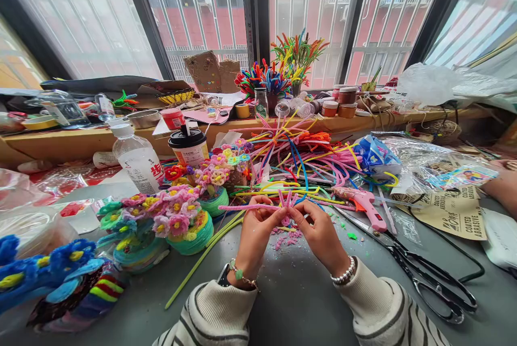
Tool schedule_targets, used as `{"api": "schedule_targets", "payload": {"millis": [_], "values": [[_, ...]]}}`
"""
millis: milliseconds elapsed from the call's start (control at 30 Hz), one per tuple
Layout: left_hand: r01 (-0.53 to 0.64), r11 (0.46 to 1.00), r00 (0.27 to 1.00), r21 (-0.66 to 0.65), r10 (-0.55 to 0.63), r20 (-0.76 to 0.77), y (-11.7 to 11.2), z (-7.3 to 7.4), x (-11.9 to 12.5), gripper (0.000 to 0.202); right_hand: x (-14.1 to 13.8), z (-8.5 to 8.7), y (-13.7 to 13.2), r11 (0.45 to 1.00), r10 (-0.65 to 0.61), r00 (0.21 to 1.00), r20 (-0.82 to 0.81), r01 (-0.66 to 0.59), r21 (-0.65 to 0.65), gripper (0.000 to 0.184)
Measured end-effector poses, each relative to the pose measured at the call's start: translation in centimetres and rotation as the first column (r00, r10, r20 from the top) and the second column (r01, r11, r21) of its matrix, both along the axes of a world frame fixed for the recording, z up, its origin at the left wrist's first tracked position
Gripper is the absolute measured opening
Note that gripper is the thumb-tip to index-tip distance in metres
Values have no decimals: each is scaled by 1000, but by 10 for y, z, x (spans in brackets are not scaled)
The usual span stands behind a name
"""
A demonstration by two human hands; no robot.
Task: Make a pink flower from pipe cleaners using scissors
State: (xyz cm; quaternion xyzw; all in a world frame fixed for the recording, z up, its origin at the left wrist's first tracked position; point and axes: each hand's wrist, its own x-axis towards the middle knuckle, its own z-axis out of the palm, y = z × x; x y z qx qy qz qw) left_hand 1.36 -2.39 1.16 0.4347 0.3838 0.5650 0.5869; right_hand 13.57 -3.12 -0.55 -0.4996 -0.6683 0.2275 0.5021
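Observation:
My left hand [256, 233] and my right hand [319, 233] meet over the grey table [291, 292], both pinched on a pink pipe cleaner [250, 207]. One end of it sticks out to the left, and short pink ends [287, 198] fan up between my fingertips. Pink fluff crumbs [287, 238] lie on the table under my hands. Both wrists wear bead bracelets and striped sleeves.
A heap of coloured pipe cleaners [299, 157] lies behind my hands. Pipe-cleaner flower pots [186, 225] stand at left, with a plastic bottle [137, 157] and a lidded cup [189, 146]. A pink glue gun [363, 203] and black scissors [424, 276] lie at right. Another person's hand [503, 187] rests at the far right.

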Motion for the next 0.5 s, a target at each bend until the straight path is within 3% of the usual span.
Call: {"api": "schedule_targets", "payload": {"millis": [167, 300, 400, 500], "values": [[-30, 1000, 999, 8, 31, -38, 1, 0, -1, 37, 2, 3, 0, 989, 45, 982, -183, -69, -127, 24], [-25, 999, 999, -24, 24, -31, 1, 0, -1, 35, 2, 5, 1, 965, 105, 920, -378, -186, -186, 19], [14, 1000, 1000, -25, -14, -16, 0, 0, -1, 32, 2, 3, 2, 908, 108, 817, -567, -314, -279, 19], [35, 999, 999, -18, -35, -3, -1, 0, 0, 31, 1, -1, 3, 804, 78, 658, -749, -486, -343, 20]]}}
